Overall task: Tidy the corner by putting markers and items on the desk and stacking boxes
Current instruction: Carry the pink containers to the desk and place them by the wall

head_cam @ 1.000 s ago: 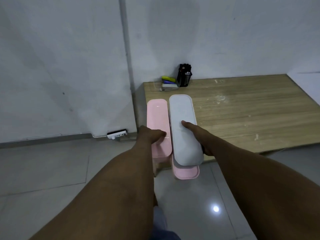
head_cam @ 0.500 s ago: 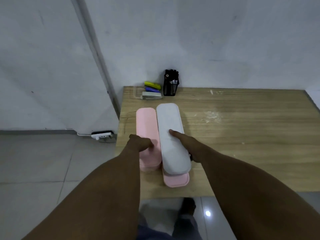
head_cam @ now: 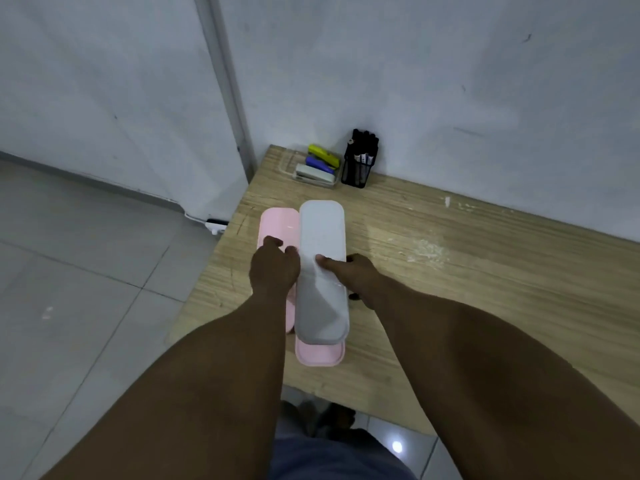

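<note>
Head view, boxes: A person carries three long lidded boxes over the near-left part of the wooden worktop (head_cam: 485, 289); whether they already rest on it cannot be told. The pink box (head_cam: 277, 223) sits at 9 o'clock of the grey box (head_cam: 322, 237), touching it along its side. The grey box lies on a second pink box (head_cam: 320, 355), whose end pokes out at 6 o'clock.

Head view, hands: The left hand (head_cam: 273, 271) grips the pink box, fingers (head_cam: 273, 241) curled over its lid. The right hand (head_cam: 353, 277) holds the stacked pair, thumb pressed flat on the grey lid and the other fingers curled round the far side, mostly hidden.

Head view, desk items: At 12 o'clock, against the wall, a black mesh cup of markers (head_cam: 360, 161) stands just beside a clear tray (head_cam: 317, 168) holding what look like yellow, blue and white staplers.

Risk, stack: The grey box sits off-centre on its base, so a careless release could likely let it slide off.

Risk, edge: The boxes hang close to the worktop's left edge at 9 o'clock; a nudge from the left hand might tip the pink box to the floor.

Risk, push: Shoving the boxes far towards 12 o'clock could knock the tray or cup.

Writing: No brand, label or lettering can be read anywhere; the marker barrels are too small to make out.
</note>
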